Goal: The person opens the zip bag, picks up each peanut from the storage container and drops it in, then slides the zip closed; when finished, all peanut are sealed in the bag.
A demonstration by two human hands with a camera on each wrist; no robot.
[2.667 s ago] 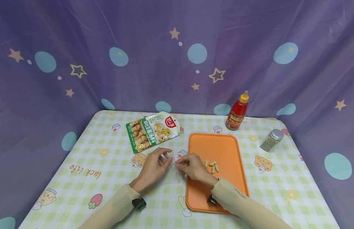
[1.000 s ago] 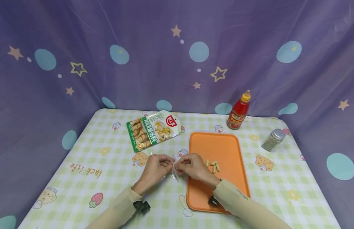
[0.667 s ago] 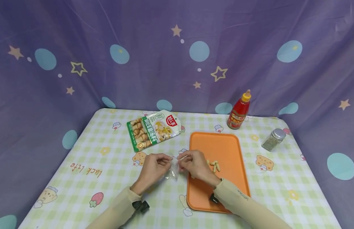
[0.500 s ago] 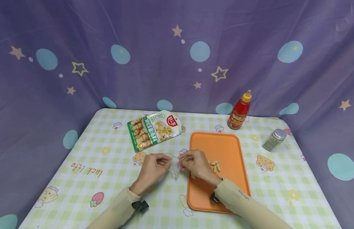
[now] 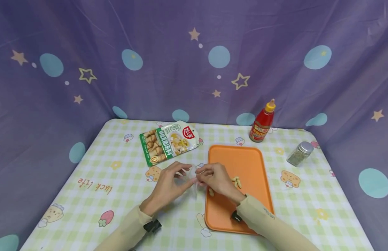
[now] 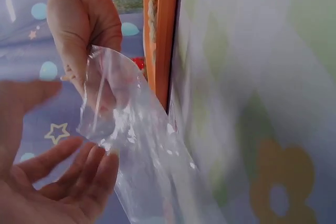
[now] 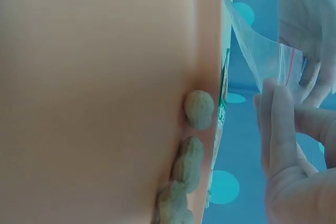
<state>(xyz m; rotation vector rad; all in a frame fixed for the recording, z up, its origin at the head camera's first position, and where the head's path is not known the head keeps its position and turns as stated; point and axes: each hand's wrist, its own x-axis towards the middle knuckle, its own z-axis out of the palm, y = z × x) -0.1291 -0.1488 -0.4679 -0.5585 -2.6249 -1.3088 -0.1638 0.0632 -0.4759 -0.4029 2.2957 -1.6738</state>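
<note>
A clear plastic zip bag hangs between my two hands, just left of the orange tray. My right hand pinches the bag near its zip strip, thumb against fingers, as the right wrist view shows. On the bag's other side is my left hand, its thumb spread well away from the fingers. In the left wrist view its fingertips are right at the bag's edge. Several peanuts lie on the tray, partly behind my right hand in the head view.
A green and white food packet lies flat behind my hands. Beyond the tray stands a red sauce bottle with a yellow cap. Farther right is a glass spice jar. A purple curtain borders the table.
My left hand has let go of its pinch on the bag, its thumb and fingers parting. My right hand still pinches the bag. Earlier, both hands pulled at it together.
</note>
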